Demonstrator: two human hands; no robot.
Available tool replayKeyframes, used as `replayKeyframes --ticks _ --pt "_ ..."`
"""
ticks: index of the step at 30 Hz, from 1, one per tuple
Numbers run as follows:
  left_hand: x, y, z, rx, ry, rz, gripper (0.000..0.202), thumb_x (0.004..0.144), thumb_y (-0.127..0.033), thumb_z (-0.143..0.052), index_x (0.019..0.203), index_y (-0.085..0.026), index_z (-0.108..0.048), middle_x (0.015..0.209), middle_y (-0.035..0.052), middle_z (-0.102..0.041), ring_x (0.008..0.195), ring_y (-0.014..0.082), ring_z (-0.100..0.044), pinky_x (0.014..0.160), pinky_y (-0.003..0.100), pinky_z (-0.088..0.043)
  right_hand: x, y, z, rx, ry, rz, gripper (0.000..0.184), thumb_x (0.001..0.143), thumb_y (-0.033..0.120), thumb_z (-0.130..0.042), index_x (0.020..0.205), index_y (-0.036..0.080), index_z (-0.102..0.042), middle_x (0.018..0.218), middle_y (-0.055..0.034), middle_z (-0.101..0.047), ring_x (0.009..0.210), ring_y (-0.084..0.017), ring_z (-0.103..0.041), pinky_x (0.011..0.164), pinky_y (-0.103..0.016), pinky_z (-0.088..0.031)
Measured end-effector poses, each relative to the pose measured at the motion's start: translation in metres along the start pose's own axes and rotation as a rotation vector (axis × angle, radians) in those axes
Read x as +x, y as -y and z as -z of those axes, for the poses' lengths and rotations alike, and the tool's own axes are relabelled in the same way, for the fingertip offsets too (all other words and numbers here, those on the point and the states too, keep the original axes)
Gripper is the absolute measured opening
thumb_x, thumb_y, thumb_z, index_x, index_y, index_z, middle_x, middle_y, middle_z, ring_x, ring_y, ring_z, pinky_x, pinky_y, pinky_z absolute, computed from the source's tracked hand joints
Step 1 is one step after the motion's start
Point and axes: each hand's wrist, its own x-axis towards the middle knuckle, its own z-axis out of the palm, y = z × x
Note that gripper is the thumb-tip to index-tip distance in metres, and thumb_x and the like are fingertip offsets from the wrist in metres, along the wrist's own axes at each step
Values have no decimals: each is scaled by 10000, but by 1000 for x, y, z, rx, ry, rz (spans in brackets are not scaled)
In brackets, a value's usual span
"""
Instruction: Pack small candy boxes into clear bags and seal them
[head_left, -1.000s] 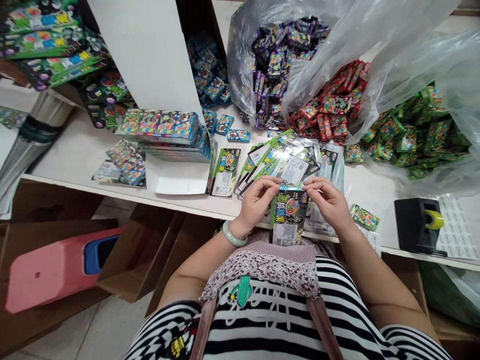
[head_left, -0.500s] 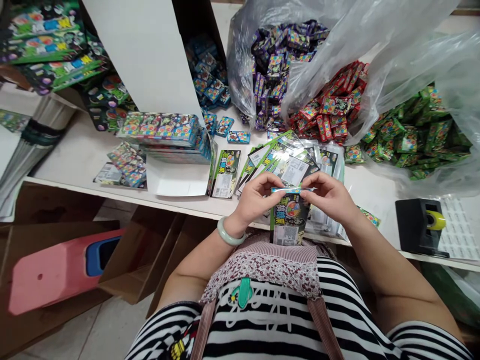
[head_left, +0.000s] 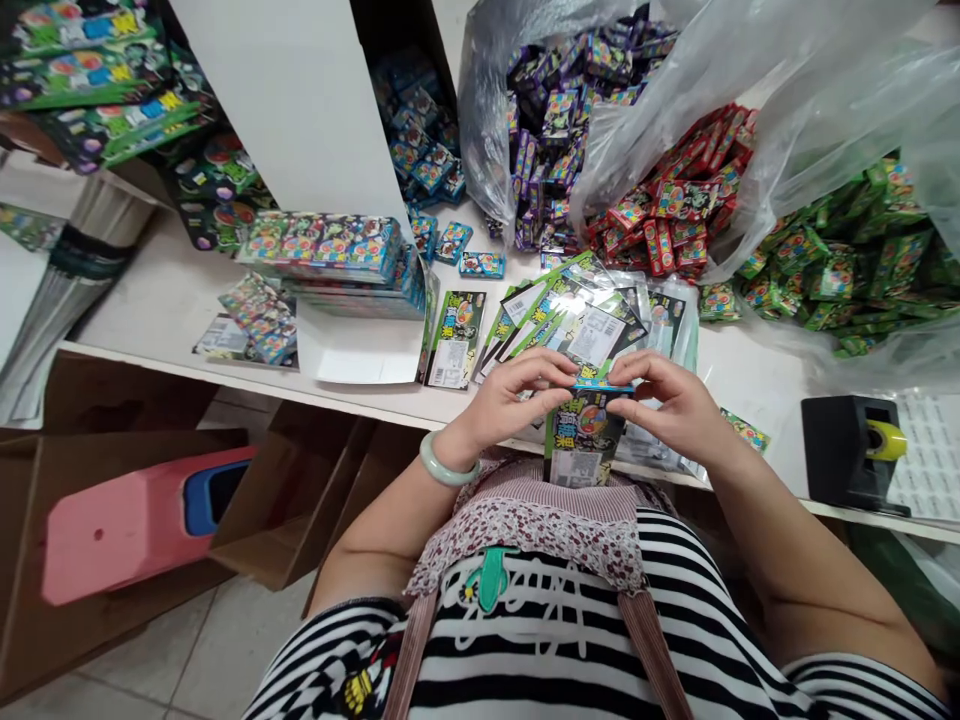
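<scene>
Between my two hands, in front of my apron, hangs an upright printed candy packet (head_left: 581, 440) with a black and green face, a white barcode panel and a blue strip along its top edge. My left hand (head_left: 521, 400), a pale green bangle on its wrist, is closed on the packet's upper left corner. At the opposite corner, my right hand (head_left: 667, 405) has its thumb on the face and its fingers behind the top edge. Just behind the hands lie several fanned-out packets (head_left: 559, 310) in shiny clear film.
A white open carton (head_left: 360, 350) holds stacked candy packs (head_left: 322, 245). Clear bags along the back contain small purple boxes (head_left: 559, 115), red boxes (head_left: 675, 220) and green boxes (head_left: 832, 275). A black tape dispenser (head_left: 847, 450) stands right. Below left, a pink stool (head_left: 135, 530) lies among cardboard boxes (head_left: 277, 510).
My fingers have shifted from pinching a thin clear edge at the packet's top to gripping its upper corners, thumbs on the face. The whole view has tilted slightly.
</scene>
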Motion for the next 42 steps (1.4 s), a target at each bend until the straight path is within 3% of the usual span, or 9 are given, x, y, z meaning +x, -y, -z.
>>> replayKeyframes --ticks 5,8,11,14,18,22,27,32,42 --pt "-6 11 -8 15 -63 26 121 898 -275 -691 1001 -212 -684 977 57 -689 922 145 -663 756 264 -548 -5 -11 -15 -123 -116 139 73 910 298 -632 856 249 -636 925 -51 -668 876 -189 -617 735 -351 -536" --pt "-2 14 -14 27 -75 26 138 901 -297 -684 1015 -221 -682 954 57 -680 904 154 -654 756 280 -540 -7 -13 -23 -118 -162 109 66 909 298 -623 863 252 -630 934 -60 -664 885 -200 -620 743 -370 -536" --pt "3 18 -16 59 -95 -24 103 891 -314 -695 888 -211 -693 877 46 -671 864 160 -643 767 301 -530 -13 -21 -17 -41 -135 48 118 923 341 -600 972 252 -660 1051 -73 -672 1004 -201 -630 789 -358 -546" --pt "6 25 -14 95 -177 8 133 880 -339 -707 856 -210 -689 857 34 -669 848 155 -638 769 293 -518 -26 -48 18 -3 -189 -71 257 911 403 -600 1106 251 -669 1147 -64 -683 1071 -191 -629 876 -352 -532" --pt "8 35 -11 137 -216 68 130 858 -339 -726 861 -215 -686 877 27 -669 874 165 -639 797 303 -515 -54 -100 95 -427 -579 -440 229 882 299 -569 1027 190 -710 1047 -73 -697 892 -184 -630 858 -354 -507" --pt "11 37 -15 141 -196 71 68 856 -278 -713 861 -216 -684 892 20 -670 886 157 -643 804 291 -513 -65 -135 135 -671 -502 -627 181 825 188 -602 920 159 -753 1011 -106 -674 861 -204 -609 899 -381 -464" --pt "12 36 -18 161 -207 74 58 852 -278 -711 857 -226 -684 889 21 -675 895 167 -647 815 305 -524 -65 -152 129 -666 -471 -642 126 783 205 -670 875 178 -752 966 -75 -666 815 -184 -600 842 -341 -460" --pt "12 37 -18 163 -212 76 85 848 -303 -718 857 -228 -681 883 21 -672 892 169 -644 812 308 -523 -81 -162 130 -626 -526 -635 189 844 290 -595 910 176 -732 972 -62 -691 793 -169 -611 783 -311 -472" --pt "11 37 -18 145 -213 65 177 851 -386 -730 862 -218 -679 886 22 -667 889 165 -642 812 305 -518 -84 -154 120 -647 -566 -551 168 855 294 -574 899 197 -703 1080 -95 -690 880 -199 -656 866 -339 -489"
